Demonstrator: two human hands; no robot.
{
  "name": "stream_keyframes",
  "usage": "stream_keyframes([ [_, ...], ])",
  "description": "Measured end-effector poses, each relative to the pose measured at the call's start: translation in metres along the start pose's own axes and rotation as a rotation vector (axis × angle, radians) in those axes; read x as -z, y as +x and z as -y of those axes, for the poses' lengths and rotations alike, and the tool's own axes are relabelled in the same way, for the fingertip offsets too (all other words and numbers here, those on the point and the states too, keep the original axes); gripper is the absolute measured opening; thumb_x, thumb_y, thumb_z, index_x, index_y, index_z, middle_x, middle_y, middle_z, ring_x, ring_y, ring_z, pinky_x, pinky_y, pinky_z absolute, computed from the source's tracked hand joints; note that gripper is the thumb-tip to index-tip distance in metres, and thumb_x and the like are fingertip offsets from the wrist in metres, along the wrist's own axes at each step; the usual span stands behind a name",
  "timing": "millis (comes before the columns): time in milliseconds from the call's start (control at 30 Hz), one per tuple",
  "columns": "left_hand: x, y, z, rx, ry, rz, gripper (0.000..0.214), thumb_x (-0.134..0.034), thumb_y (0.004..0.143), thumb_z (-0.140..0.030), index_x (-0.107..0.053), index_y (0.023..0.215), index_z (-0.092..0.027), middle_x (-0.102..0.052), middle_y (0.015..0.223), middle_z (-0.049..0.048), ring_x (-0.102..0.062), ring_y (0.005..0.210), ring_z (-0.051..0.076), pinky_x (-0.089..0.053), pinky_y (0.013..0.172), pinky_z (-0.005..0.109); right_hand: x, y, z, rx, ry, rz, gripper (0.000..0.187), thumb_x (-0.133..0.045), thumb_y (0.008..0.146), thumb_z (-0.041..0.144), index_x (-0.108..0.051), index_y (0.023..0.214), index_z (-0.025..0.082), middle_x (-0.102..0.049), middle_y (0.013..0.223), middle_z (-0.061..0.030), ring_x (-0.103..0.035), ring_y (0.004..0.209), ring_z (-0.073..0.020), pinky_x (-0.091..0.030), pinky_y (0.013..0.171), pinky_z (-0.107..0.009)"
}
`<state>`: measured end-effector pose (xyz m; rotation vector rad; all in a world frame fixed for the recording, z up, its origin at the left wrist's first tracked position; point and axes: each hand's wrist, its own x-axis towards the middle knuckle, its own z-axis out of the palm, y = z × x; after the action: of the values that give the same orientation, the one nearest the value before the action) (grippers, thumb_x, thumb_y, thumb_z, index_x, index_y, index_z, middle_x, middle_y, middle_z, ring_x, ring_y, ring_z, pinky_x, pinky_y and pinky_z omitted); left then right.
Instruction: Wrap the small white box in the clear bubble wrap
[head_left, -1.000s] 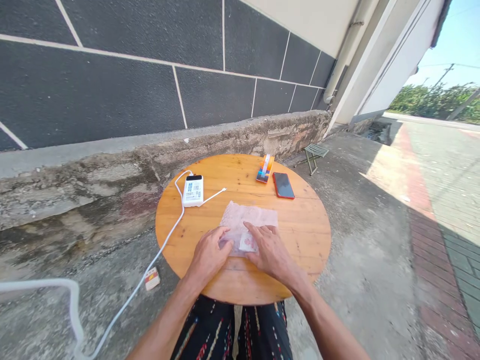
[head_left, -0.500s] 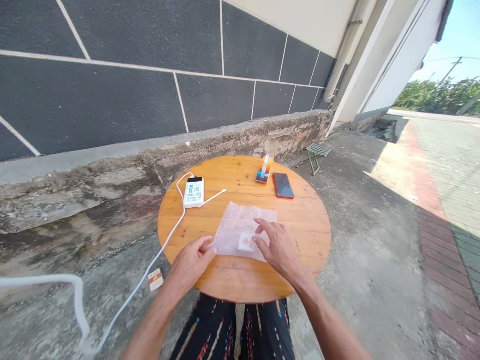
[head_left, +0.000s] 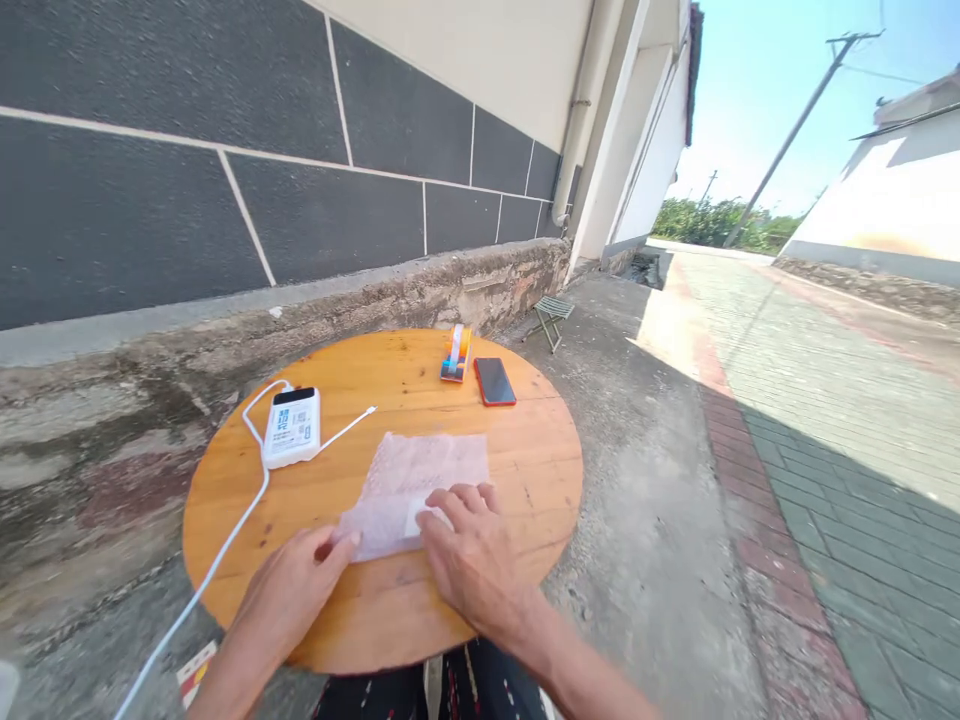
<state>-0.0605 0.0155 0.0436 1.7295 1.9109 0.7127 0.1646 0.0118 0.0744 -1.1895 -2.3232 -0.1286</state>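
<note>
A sheet of bubble wrap (head_left: 427, 460) lies on the round wooden table in front of me, its near part folded over. Through the plastic near the front edge shows a small white box (head_left: 414, 515), partly hidden by my fingers. My left hand (head_left: 300, 580) pinches the left front corner of the wrap between thumb and forefinger. With fingers bent and close together, my right hand (head_left: 472, 545) grips the white box through the wrap.
On the round wooden table (head_left: 540, 470) lie a white power bank (head_left: 292, 428) with a white cable (head_left: 232, 550), an orange tape dispenser (head_left: 455, 355) and a red-edged phone (head_left: 495, 382). A folding stool (head_left: 551, 318) stands beyond, near the wall.
My right hand has come down over the white box and its fingers have closed. My left hand stays at the wrap's corner. The camera view has swung right.
</note>
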Motion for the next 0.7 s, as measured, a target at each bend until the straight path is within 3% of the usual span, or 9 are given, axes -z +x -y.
stream_keyframes([
  [100,-0.003,0.003,0.009,0.14,-0.034,0.179,0.04,-0.045,0.079,-0.058,-0.053,0.065,-0.021,-0.05,0.048,-0.0024,-0.051,0.046,0.016,-0.038,0.043,0.023,-0.01,0.002,0.002,0.017,-0.027,0.074,0.009,-0.051,0.092,0.019,-0.057,0.085,0.019,-0.059,0.095,-0.0045,-0.05,0.092,-0.0204,-0.035,0.082,-0.036],
  [200,-0.002,0.001,0.007,0.205,-0.166,0.257,0.04,-0.048,0.076,-0.059,-0.052,0.07,-0.02,-0.053,0.056,-0.0027,-0.053,0.046,0.014,-0.04,0.04,0.021,-0.021,0.004,-0.004,0.033,-0.013,0.096,0.008,-0.052,0.091,0.017,-0.056,0.083,0.018,-0.059,0.094,-0.0039,-0.05,0.091,-0.0197,-0.035,0.083,-0.036],
  [300,0.002,-0.002,-0.005,0.199,-0.259,0.244,0.037,-0.05,0.077,-0.055,-0.054,0.079,-0.018,-0.058,0.068,-0.0003,-0.058,0.051,0.013,-0.043,0.041,0.02,-0.025,0.004,-0.009,0.042,0.027,0.101,0.006,-0.056,0.088,0.014,-0.058,0.092,0.018,-0.06,0.099,-0.0046,-0.05,0.093,-0.02,-0.034,0.085,-0.036],
  [400,0.006,-0.005,-0.016,0.216,-0.319,0.21,0.037,-0.052,0.076,-0.051,-0.055,0.092,-0.017,-0.059,0.064,-0.0016,-0.057,0.047,0.012,-0.043,0.04,0.019,-0.026,0.007,-0.013,0.057,0.053,0.108,0.015,-0.058,0.087,0.014,-0.06,0.102,0.019,-0.06,0.102,-0.0055,-0.05,0.094,-0.0214,-0.034,0.085,-0.037],
  [700,0.002,-0.01,-0.01,0.263,-0.484,0.22,0.035,-0.052,0.08,-0.051,-0.051,0.075,-0.016,-0.065,0.063,0.0026,-0.055,0.044,0.01,-0.041,0.043,0.017,-0.019,0.012,-0.015,0.081,0.035,0.132,0.015,-0.06,0.087,0.016,-0.062,0.101,0.021,-0.06,0.104,-0.0054,-0.051,0.095,-0.0225,-0.032,0.089,-0.039],
])
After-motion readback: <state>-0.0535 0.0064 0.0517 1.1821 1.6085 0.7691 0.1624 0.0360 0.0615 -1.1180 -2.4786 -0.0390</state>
